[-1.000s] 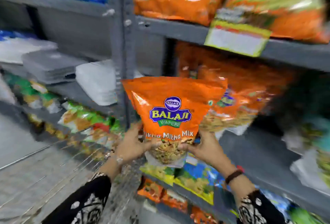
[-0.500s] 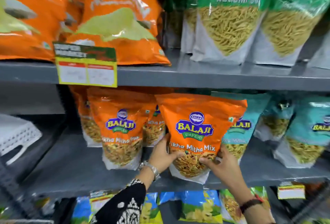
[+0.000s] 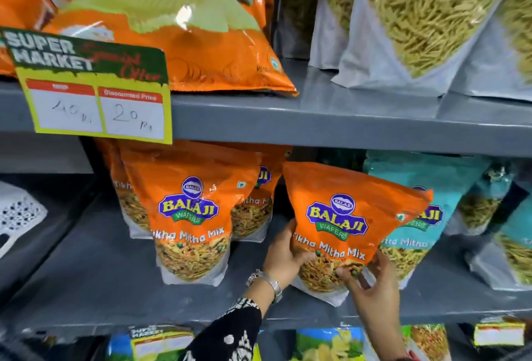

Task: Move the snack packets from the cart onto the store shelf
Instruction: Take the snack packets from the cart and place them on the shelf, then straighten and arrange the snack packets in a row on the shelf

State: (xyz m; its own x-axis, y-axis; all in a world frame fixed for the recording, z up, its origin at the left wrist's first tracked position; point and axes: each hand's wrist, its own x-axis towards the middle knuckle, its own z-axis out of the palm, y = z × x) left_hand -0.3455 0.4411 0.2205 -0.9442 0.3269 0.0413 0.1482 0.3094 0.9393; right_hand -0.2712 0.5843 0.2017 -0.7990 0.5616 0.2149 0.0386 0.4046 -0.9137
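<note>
On the grey metal middle shelf (image 3: 86, 274), both hands grasp a glossy orange Tikha Mitha Mix pouch (image 3: 345, 216) by its lower corners: left hand (image 3: 283, 257), right hand (image 3: 371, 285). It tilts, hiding much of the teal pouch (image 3: 426, 234) behind. Lower-shelf packets are cut off.

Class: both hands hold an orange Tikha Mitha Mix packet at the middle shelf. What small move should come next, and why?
Probably stand the held packet upright and let go. The left hand and right hand grip its lower corners; it tilts, overlapping the teal packet, base at the shelf, with a gap beside the matching orange packet.
</note>
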